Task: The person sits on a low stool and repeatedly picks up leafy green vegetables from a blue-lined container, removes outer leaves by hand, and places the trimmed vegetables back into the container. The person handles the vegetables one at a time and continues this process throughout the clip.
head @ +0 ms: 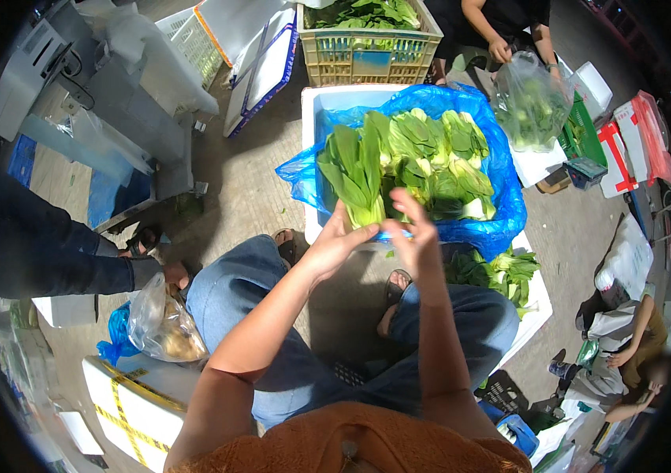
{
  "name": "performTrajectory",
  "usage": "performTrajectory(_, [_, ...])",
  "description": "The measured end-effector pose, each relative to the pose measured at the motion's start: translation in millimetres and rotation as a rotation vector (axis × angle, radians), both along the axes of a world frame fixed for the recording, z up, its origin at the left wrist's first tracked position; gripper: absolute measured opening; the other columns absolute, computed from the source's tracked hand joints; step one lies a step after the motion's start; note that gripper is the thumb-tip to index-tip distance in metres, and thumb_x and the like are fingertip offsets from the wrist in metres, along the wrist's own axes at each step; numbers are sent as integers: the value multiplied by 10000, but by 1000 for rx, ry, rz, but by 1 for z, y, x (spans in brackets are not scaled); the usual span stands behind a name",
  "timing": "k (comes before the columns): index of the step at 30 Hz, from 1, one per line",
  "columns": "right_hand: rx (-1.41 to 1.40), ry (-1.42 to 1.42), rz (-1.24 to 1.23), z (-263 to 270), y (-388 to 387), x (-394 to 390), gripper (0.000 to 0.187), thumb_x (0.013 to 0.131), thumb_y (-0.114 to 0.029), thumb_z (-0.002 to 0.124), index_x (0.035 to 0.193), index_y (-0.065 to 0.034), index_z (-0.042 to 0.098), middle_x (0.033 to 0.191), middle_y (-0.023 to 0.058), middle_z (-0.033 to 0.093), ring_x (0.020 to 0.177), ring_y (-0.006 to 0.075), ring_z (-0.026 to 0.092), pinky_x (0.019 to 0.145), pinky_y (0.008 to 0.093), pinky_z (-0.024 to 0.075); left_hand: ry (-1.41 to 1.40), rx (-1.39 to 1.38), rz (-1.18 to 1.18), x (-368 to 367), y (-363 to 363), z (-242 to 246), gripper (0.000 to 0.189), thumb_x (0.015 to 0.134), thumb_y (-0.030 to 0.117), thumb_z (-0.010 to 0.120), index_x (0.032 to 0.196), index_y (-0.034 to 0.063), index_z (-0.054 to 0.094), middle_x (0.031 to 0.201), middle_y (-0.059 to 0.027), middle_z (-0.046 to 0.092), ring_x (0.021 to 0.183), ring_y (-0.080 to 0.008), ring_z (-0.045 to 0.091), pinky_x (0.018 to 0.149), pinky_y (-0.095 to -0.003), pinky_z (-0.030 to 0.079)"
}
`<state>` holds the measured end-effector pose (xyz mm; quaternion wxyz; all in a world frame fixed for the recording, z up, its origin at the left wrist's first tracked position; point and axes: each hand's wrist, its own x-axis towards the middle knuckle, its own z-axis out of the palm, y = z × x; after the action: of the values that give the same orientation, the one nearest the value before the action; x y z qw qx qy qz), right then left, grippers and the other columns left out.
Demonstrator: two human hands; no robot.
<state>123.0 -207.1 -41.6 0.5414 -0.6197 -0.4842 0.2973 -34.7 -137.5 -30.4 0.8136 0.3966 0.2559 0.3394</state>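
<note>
My left hand [338,242] holds a head of bok choy [354,177] by its pale base, its leaves pointing away from me. Close to that base, my right hand [415,233] is blurred, with its fingers apart and nothing visible in them. Both hands are over the near edge of a white foam box [310,118] lined with a blue plastic bag [510,195]. Inside the box lie several more heads of bok choy [424,142], side by side. The palm of my right hand is turned from view.
A plastic crate [371,59] of leafy greens stands beyond the box. More greens [507,272] lie in a white foam box [539,307] by my right knee. At upper right, another person's hand [499,49] holds a clear bag of greens [530,106]. Someone's legs [75,254] are at left.
</note>
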Motion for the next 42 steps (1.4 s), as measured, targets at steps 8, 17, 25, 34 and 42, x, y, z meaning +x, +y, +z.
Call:
performTrajectory(8, [3, 310, -52, 16, 25, -25, 163, 924, -65, 575, 1075, -8, 603, 895, 0, 624, 736, 26, 538, 636, 186, 430, 128, 117, -79, -4, 11, 6, 475, 921, 94, 592, 1343, 22, 385, 1227, -74, 545, 1155, -142, 490, 992, -298, 386])
performTrajectory(17, [94, 448, -138, -13, 17, -52, 61, 978, -121, 484, 1005, -77, 451, 826, -32, 477, 543, 8, 367, 466, 176, 304, -186, -154, 166, 10, -6, -2, 382, 943, 94, 553, 1295, 23, 423, 1176, -77, 562, 1087, -154, 533, 930, -303, 423])
performTrajectory(25, [101, 445, -294, -40, -21, -70, 114, 987, -192, 443, 1004, -79, 433, 854, -4, 466, 562, 52, 391, 485, 198, 339, -266, -274, 411, -2, 32, 9, 273, 967, 194, 533, 1170, 19, 487, 1098, -75, 585, 1014, -173, 561, 973, -350, 449])
performTrajectory(34, [431, 192, -1059, -23, -94, 112, 283, 952, -272, 488, 1112, -42, 523, 959, 97, 619, 815, 149, 580, 699, 244, 490, 47, 67, 175, 4, 2, -6, 639, 817, 101, 696, 1341, 12, 341, 1189, -94, 532, 1067, -171, 517, 948, -324, 406])
performTrajectory(42, [-6, 526, -93, 3, -10, -6, 361, 950, -119, 534, 1278, 14, 466, 1256, 131, 544, 1099, 166, 544, 905, 301, 462, 703, 915, 428, 15, -7, -1, 628, 688, 46, 767, 1205, -1, 415, 1115, -208, 432, 1074, -385, 458, 930, -414, 403])
